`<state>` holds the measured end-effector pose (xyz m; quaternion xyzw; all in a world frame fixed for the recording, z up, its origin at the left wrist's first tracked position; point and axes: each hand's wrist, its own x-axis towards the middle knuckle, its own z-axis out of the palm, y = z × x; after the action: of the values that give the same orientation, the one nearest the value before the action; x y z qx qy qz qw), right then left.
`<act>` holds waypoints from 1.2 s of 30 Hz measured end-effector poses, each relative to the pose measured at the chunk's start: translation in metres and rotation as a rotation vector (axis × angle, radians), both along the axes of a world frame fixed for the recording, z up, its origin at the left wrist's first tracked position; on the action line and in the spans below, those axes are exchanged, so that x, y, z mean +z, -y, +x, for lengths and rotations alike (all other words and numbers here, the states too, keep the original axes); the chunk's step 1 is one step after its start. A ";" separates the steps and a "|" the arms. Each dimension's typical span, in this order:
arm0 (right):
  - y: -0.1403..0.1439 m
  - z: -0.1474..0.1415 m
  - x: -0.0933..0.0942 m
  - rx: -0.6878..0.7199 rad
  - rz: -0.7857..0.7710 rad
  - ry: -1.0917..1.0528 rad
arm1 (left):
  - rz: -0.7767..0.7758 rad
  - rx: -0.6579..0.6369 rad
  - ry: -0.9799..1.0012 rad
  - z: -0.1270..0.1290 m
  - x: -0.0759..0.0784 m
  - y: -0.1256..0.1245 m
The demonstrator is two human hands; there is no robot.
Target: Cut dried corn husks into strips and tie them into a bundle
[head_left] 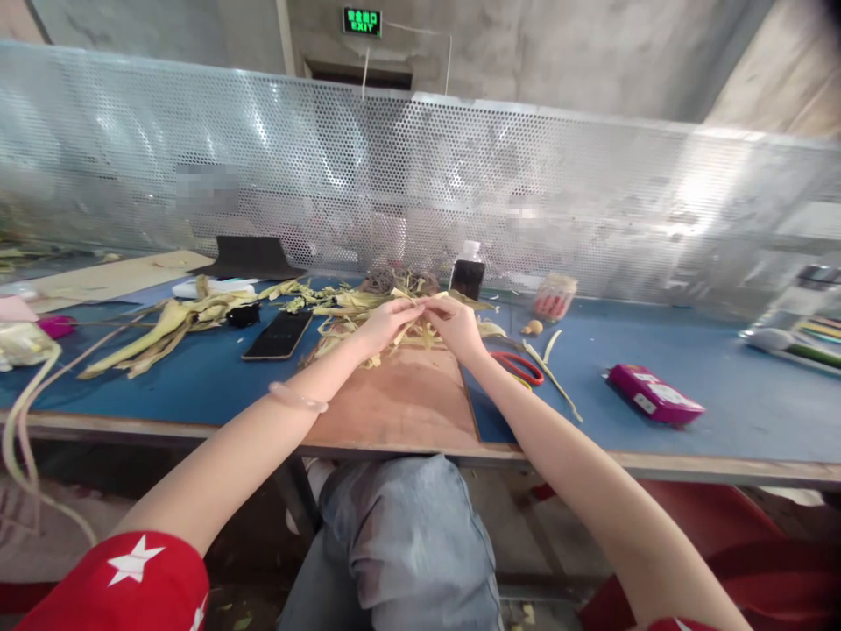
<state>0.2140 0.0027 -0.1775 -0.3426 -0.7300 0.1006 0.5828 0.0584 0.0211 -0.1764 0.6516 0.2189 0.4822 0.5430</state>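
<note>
My left hand (389, 322) and my right hand (452, 322) meet over the far part of a brown wooden board (400, 399). Both are closed, fingertips pinched together on a pale yellow dried husk strip (430, 298). More dried husk pieces (332, 337) lie loose beneath and around the hands. Just behind is a tangle of greyish-brown fibre (400, 280). Scissors with red handles (522, 368) rest beside my right forearm, partly covered by it. How the fingers grip the strip is too small to make out.
Left of the board lie a dark phone (277, 336) and a bundle of dried husks (148, 337). Behind stand a bottle with a dark label (468, 273) and a clear jar (555, 298). A magenta packet (653, 394) sits at right. A perforated metal screen (420, 175) closes the table's back.
</note>
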 end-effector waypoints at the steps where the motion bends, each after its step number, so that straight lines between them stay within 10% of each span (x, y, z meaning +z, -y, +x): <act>1: -0.001 -0.001 0.000 0.002 -0.001 0.010 | 0.008 0.005 0.005 0.000 -0.001 -0.001; 13: -0.004 -0.003 0.000 0.161 -0.264 -0.276 | 0.198 0.030 -0.123 -0.006 0.000 -0.003; 21: -0.009 -0.002 -0.001 0.232 -0.329 -0.342 | 0.174 0.372 -0.167 -0.006 0.003 -0.007; 36: -0.019 0.006 -0.002 0.237 -0.377 -0.251 | 0.355 0.348 -0.283 -0.006 -0.005 -0.019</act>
<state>0.2201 0.0219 -0.1794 -0.3422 -0.6552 0.3442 0.5789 0.0523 0.0404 -0.1811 0.7501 0.3132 0.5030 0.2937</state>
